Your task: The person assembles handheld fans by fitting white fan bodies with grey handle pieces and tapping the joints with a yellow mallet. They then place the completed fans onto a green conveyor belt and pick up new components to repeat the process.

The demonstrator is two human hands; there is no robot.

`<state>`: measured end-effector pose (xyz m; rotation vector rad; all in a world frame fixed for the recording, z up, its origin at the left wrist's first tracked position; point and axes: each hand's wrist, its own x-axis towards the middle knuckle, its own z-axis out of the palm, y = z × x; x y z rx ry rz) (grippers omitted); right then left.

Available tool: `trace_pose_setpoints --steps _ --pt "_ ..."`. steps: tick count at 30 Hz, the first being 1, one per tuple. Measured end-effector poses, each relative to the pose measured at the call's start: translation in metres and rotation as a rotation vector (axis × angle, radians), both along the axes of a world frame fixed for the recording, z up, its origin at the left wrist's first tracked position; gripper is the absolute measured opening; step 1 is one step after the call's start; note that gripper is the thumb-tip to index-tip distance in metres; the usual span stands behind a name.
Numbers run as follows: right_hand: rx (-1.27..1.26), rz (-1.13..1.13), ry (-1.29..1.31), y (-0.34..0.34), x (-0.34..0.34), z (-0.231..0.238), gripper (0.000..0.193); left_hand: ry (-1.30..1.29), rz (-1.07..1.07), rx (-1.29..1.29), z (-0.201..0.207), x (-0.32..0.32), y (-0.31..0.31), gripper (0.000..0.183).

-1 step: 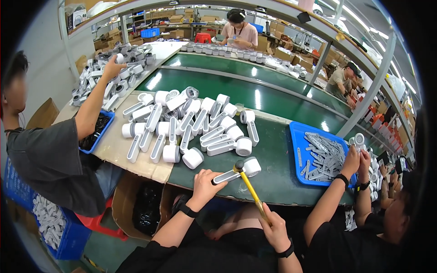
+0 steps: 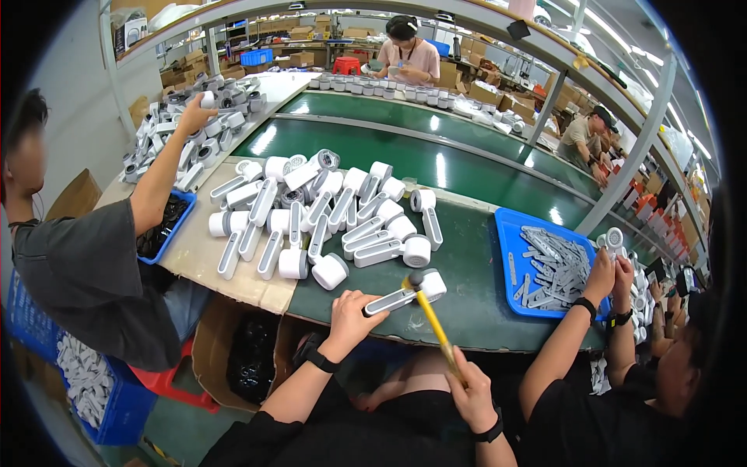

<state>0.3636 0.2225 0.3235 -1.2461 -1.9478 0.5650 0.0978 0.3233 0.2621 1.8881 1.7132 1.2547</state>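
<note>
My left hand [image 2: 352, 313] is closed round the grey-inlaid handle of a white piece shaped like a shower head [image 2: 430, 286], holding it near the table's front edge. In my right hand [image 2: 472, 389] is the yellow handle of a small hammer [image 2: 433, 317]. The hammer's dark, rounded head is over the piece, where its handle meets the round head; whether they touch I cannot tell. A heap of similar white shower-head-shaped pieces [image 2: 328, 271] lies just beyond my left hand.
To the right, a blue tray [image 2: 504, 257] holds many grey strips. Beside it, a co-worker's hands [image 2: 611, 276] hold a white piece. On the left another co-worker reaches to a second heap [image 2: 159, 128]. A green conveyor [image 2: 350, 132] runs behind the table; a cardboard box [image 2: 210, 358] stands below.
The hammer's head has shifted slightly to the right and toward the far side over the white piece. My left hand and the piece have stayed in place.
</note>
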Motion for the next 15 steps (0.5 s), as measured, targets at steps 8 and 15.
trace_pose_setpoints --steps 8,15 --pt "-0.047 0.038 0.016 0.007 0.003 -0.023 0.055 0.225 -0.128 0.100 0.019 0.017 0.013 0.036" --pt "-0.387 -0.121 0.554 -0.011 0.008 -0.035 0.060 -0.001 -0.110 0.235 0.040 -0.018 0.008 0.038"
